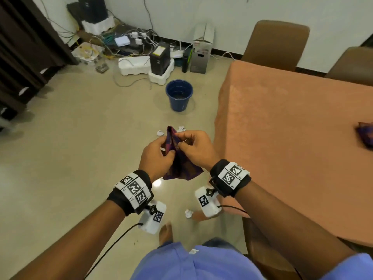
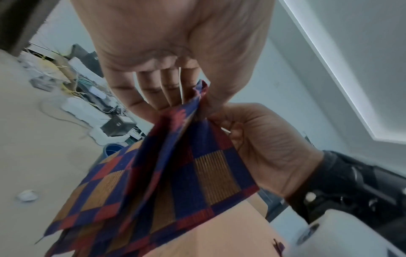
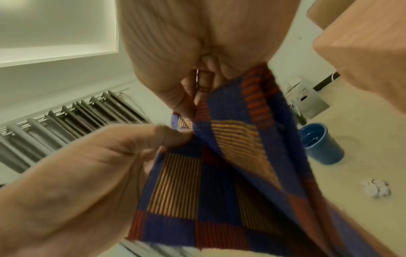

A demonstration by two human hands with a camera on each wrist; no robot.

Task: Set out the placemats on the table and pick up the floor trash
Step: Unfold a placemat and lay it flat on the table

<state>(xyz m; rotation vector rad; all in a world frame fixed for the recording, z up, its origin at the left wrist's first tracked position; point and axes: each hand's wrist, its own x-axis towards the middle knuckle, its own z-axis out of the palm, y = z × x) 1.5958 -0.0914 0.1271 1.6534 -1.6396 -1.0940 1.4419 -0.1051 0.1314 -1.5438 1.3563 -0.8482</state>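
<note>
My left hand and right hand both pinch the top edge of one folded placemat, fingers and thumbs clamped on the cloth, hands nearly touching. In the left wrist view the L thumb and fingertips close on the upper corner; in the right wrist view the R fingers curl over the fold with a ring visible. Placemat is a blue/red/orange check weave and hangs down from the grip, layers partly spread, not touching the floor.

Ref landmark: table, covered w/ orange cloth.
- Held placemat: just off the table's near-left corner, over the floor, approx chest-front.
- Second placemat: lies on the table at the frame's right edge, bunched, only partly in view.
- Paper scraps: on the floor left of the table, just beyond my hands.
- One more crumpled paper: on the floor by the table's near-left side, near my feet.
- Blue bucket: upright on the floor left of the table, farther out than the scraps.
- Two brown chairs: at the table's far side.
</note>
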